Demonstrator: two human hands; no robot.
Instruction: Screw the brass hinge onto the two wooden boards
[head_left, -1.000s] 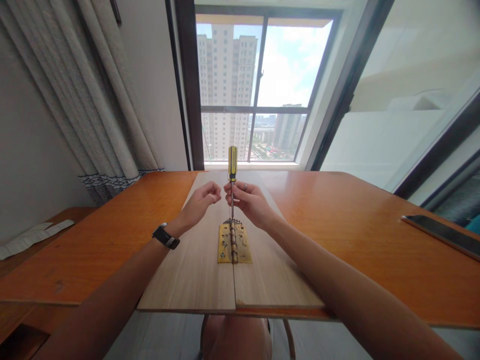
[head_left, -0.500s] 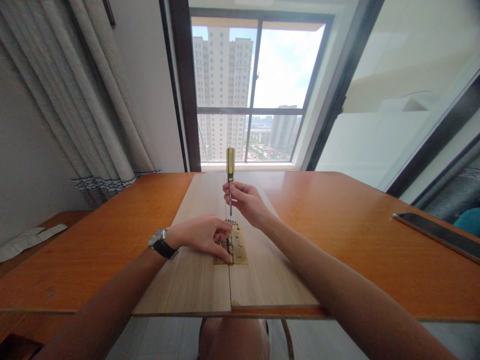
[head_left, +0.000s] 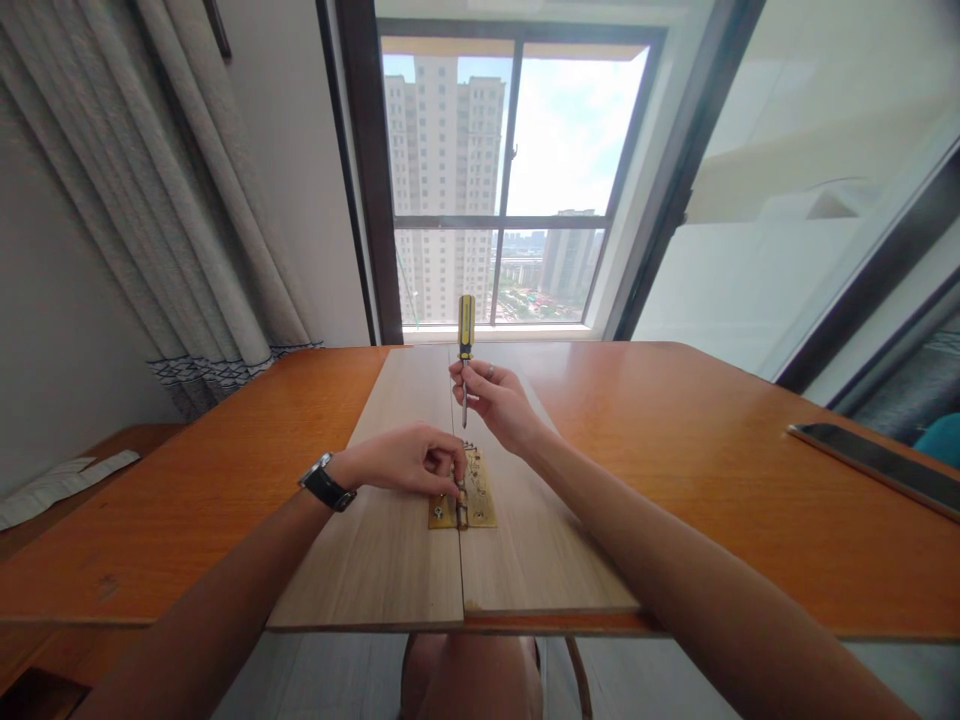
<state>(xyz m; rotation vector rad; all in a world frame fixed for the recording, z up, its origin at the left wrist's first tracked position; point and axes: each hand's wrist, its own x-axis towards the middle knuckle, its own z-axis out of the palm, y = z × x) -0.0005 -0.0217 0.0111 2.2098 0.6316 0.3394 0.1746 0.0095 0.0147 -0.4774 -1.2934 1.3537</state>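
While the right hand (head_left: pixel 499 402) grasps a screwdriver (head_left: pixel 466 330) by its shaft, thumb and fingers closed just below the handle, the tool stands nearly upright, tip down, over the far edge of a brass-coloured hinge (head_left: pixel 481 505). The hinge lies flat across the seam (head_left: pixel 461 570) between the left board (head_left: pixel 375 570) and the right board (head_left: pixel 547 570), closer to their near edges than to their far edges; both boards rest on the table (head_left: pixel 712 420). The left hand (head_left: pixel 409 462) bends over the hinge, thumb and fingertips drawn together at its knuckle; whether they grip a screw cannot be told. Several small screws (head_left: pixel 470 447) sit at the hinge's far edge, directly below the screwdriver tip. Principal hazards: a lowered tip or brushing fingertip could scatter these screws toward the boards' far edge; a loose pinch could let a small part roll into the seam; and sideways pressure could skew the hinge or part the boards, whose near edges are not flush. Because the shaft is held high, with no hand on the handle, the tip could also wander under load.
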